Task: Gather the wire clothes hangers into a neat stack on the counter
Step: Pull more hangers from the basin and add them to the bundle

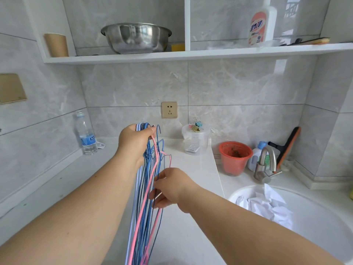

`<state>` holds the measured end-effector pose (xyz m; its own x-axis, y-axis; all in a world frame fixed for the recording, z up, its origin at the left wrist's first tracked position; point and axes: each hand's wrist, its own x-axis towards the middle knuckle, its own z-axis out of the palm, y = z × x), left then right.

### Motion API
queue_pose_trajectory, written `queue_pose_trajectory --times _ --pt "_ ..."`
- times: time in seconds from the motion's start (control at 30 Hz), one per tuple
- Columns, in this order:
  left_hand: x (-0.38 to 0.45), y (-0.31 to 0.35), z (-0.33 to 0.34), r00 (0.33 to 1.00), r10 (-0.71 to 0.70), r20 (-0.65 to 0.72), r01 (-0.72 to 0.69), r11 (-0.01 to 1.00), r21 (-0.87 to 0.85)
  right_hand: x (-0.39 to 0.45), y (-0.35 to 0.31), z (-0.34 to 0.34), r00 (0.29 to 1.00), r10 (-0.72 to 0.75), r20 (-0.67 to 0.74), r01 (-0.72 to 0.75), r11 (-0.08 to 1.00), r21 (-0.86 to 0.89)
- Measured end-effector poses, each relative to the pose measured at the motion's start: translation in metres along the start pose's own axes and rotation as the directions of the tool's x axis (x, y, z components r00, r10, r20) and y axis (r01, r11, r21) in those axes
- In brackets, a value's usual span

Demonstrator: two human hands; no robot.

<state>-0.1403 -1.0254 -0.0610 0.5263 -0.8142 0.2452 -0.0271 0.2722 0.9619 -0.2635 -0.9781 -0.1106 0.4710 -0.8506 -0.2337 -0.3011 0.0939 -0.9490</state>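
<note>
The left hand (136, 139) grips the bundle of blue and pink wire hangers (145, 197) by the hooks, the right hand (170, 188) pinches their lower wires with half-closed fingers, so gathering looks nearly done, but nothing lies yet on the white desk (191, 165).

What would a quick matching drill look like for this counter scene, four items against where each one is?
Items:
1. wire hangers
2. steel bowl
3. water bottle
4. orange pot

Places:
A. on the shelf above the counter
B. beside the faucet
C. bunched by their hooks in the left hand
D. on the counter at the left wall

Pairs: 1-C, 2-A, 3-D, 4-B

The right hand has its fingers on the bundle's lower wires.
</note>
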Motion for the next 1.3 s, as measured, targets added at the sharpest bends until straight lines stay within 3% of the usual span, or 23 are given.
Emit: queue_pose_trajectory --times 0.2,0.57,0.87,0.93,1.0,1.03,1.2,1.3 --pt "0.003 -0.004 -0.003 0.997 -0.008 0.074 0.002 0.997 0.076 0.005 -0.001 0.009 0.999 -0.020 -0.040 0.019 0.999 -0.032" --pt "0.017 -0.021 -0.023 0.989 -0.095 0.112 0.066 0.968 0.242 0.019 0.016 0.046 0.999 -0.020 0.031 0.027 0.968 -0.250" --pt "0.027 -0.014 -0.045 0.947 -0.124 0.296 0.020 0.944 0.330 0.049 0.017 0.018 0.992 -0.077 0.101 0.115 0.883 -0.456" --pt "0.028 -0.010 -0.050 0.943 -0.109 0.314 0.007 0.951 0.308 0.058 0.014 0.005 0.967 -0.248 -0.065 0.170 0.807 -0.565" --pt "0.029 -0.006 -0.055 0.939 -0.099 0.330 0.009 0.965 0.263 0.067 0.010 -0.010 0.863 -0.463 -0.203 0.207 0.689 -0.694" --pt "0.029 -0.004 -0.057 0.934 -0.095 0.343 0.009 0.970 0.244 0.072 0.009 -0.017 0.826 -0.525 -0.205 0.209 0.623 -0.753" --pt "0.027 0.009 -0.071 0.894 -0.068 0.444 -0.019 0.982 0.188 0.097 0.002 -0.027 0.864 -0.504 -0.008 0.167 0.302 -0.938" --pt "0.022 0.022 -0.079 0.858 -0.048 0.512 -0.031 0.989 0.145 0.110 -0.003 -0.025 0.837 -0.541 0.082 0.205 0.170 -0.964"
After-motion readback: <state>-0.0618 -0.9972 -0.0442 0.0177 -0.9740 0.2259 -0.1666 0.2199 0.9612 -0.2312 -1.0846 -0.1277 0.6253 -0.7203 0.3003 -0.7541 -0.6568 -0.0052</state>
